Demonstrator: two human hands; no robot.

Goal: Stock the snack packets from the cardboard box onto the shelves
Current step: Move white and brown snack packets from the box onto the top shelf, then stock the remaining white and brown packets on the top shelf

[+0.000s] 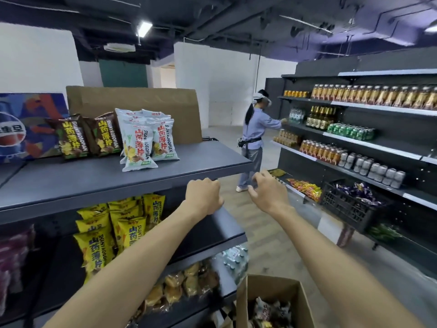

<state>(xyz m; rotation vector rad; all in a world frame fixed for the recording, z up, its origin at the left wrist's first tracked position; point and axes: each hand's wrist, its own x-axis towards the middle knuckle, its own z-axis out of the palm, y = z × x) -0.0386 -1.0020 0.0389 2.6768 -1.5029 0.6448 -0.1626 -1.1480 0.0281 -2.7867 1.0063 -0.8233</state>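
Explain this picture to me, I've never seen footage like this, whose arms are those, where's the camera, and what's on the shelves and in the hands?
There is no machine here. One wide-angle camera sits on a person's head, looking forward and down, so the two bare arms are that person's own. The left hand is curled near the edge of the top shelf; the right hand reaches forward with loose fingers. Neither holds anything.

On the top shelf stand white snack packets and brown snack packets. Yellow snack packets fill the shelf below. The cardboard box at the bottom still has packets inside. Across the aisle, another person works at a drinks shelf.
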